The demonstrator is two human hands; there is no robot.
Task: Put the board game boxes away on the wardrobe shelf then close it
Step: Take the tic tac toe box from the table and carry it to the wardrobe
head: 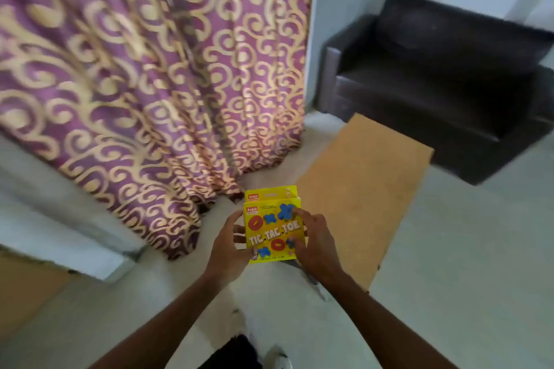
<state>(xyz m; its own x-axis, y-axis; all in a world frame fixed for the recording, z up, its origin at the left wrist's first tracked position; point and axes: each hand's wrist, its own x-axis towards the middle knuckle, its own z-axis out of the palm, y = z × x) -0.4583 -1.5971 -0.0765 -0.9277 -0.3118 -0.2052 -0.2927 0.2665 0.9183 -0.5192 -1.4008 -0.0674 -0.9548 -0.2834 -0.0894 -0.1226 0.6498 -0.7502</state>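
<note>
A yellow Tic Tac Toe game box (pixel 271 225) with red rings and blue crosses on its front is held out in front of me at waist height, face up. My left hand (pixel 229 246) grips its left edge, fingers curled round the side. My right hand (pixel 314 241) holds the right edge with fingers spread over the front. A second yellow box top shows just behind the first; I cannot tell if it is a separate box. No wardrobe is in view.
A purple curtain (pixel 144 69) with gold swirls hangs to the floor on the left. A dark sofa (pixel 443 84) stands at the back right. A brown board (pixel 365 189) lies on the pale floor before it. A white ledge (pixel 60 213) juts in at left.
</note>
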